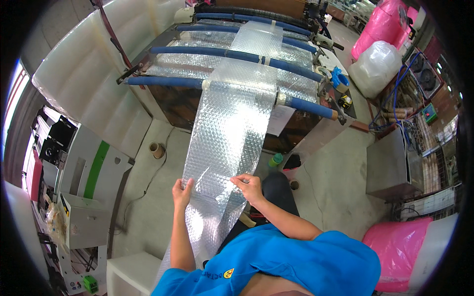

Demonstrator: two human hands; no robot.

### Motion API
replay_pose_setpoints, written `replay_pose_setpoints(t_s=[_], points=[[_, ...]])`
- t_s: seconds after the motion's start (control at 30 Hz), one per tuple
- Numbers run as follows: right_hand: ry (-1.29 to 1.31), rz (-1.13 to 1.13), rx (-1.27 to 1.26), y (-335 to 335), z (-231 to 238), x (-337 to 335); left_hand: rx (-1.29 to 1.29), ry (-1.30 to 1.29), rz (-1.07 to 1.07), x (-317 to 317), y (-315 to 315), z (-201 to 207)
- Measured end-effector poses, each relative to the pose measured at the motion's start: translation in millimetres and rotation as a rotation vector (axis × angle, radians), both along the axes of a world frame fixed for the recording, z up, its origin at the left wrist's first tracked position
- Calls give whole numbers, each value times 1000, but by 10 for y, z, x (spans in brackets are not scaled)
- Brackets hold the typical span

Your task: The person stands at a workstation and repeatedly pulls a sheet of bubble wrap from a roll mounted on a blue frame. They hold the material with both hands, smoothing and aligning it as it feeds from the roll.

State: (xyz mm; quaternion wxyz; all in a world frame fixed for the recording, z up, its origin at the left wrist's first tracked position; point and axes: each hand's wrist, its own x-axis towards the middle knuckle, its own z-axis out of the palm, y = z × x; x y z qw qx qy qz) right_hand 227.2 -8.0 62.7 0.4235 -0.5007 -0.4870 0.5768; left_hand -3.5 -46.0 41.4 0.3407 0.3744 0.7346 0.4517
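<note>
A long strip of clear, shiny bubble wrap (224,126) hangs from a machine's rollers down toward my lap. My left hand (182,193) is closed on the strip's left edge, thumb on top and fingers partly hidden. Across from it, my right hand (248,188) pinches the film near its right side, with thumb and index finger together. Below both hands the film creases and runs down beside my left arm. Several blue-covered rollers (197,53) carry the wrap at the far side.
Big wrapped white rolls (89,84) stand at the left, above a pale machine (91,172) with a green stripe. A cardboard tube (157,150) stands on the floor. To the right are a metal cabinet (392,165), a white bag (376,69) and a pink-wrapped roll (399,251). A green bottle (275,160) sits ahead.
</note>
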Motion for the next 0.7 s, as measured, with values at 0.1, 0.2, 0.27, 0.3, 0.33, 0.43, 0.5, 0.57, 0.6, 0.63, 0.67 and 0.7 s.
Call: replay_pose_setpoints(t_s=[0.1,0.2,0.27,0.3,0.33,0.43,0.5,0.57,0.6,0.63,0.67,0.7], points=[[-101,-36,74,150,-301,47,-34,60,-33,-8,136,-333],[-129,-71,102,248,-446,52,-39,70,-72,-74,275,-725],[-158,-89,27,220,-459,36,-39,103,-85,-80,331,-788],[-171,-99,-10,205,-458,27,-41,100,-93,-87,344,-828],[-131,-104,-21,208,-479,29,-43,97,-101,-93,350,-868],[-54,-114,-36,241,-546,26,-59,70,-98,-62,380,-868],[-55,-110,-57,257,-556,32,-98,44,-105,-66,399,-851],[-67,-105,-22,275,-611,39,-162,15,-131,-100,407,-866],[-78,-105,22,289,-673,41,-145,5,-122,-93,420,-870],[-90,-106,66,290,-734,53,-128,-6,-112,-75,431,-876],[-109,-102,58,273,-794,76,-110,-16,-103,-55,438,-883],[-127,-94,48,251,-800,81,-114,23,-109,-42,416,-889]])
